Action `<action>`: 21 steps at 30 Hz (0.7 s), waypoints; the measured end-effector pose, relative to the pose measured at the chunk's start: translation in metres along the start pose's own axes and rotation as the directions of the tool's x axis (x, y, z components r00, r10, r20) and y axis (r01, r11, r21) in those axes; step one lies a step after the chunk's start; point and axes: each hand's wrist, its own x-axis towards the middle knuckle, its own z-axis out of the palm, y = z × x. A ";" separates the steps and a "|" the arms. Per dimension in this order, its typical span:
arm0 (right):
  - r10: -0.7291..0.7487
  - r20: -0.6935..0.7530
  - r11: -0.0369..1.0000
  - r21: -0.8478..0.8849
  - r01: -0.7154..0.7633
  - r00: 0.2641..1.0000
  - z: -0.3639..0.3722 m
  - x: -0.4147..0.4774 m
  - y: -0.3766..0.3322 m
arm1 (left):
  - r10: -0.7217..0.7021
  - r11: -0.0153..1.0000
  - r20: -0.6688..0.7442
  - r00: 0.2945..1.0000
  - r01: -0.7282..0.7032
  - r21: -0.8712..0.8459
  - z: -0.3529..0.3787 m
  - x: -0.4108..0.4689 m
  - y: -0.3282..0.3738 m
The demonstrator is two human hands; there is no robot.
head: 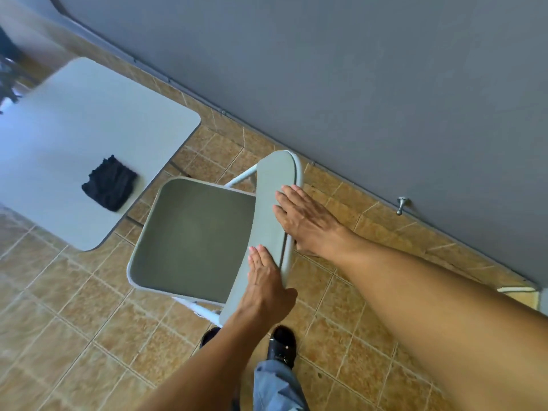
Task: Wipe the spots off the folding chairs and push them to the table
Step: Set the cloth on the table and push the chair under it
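A grey folding chair [192, 232] with a white metal frame stands unfolded on the tiled floor, its seat facing the table [74, 123]. My left hand [267, 286] grips the lower end of the backrest, fingers on its front face and thumb behind. My right hand [302, 218] grips the backrest's top edge further up, fingers over the front. A black cloth [109, 185] lies crumpled on the table near its right edge. The chair's front edge sits just beside the table's corner.
A grey wall [355, 84] runs diagonally behind the chair, with a metal door stop [401, 203] at its base. My black shoes [281, 342] and a jeans leg stand directly behind the chair. Tan tiled floor [74, 321] spreads to the left.
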 end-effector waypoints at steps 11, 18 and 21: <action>-0.057 -0.112 0.987 0.145 0.073 0.992 -0.002 0.023 -0.049 | -0.040 0.999 -0.025 0.999 0.039 -0.032 -0.034 -0.021 -0.055; 0.007 -0.046 0.994 0.107 -0.002 0.999 -0.020 0.044 -0.066 | 0.009 1.000 -0.048 0.999 -0.010 -0.020 -0.053 -0.015 -0.071; 0.038 -0.043 0.998 0.060 -0.035 0.998 -0.027 0.057 -0.072 | 0.013 1.000 -0.055 0.998 -0.013 -0.004 -0.067 -0.008 -0.078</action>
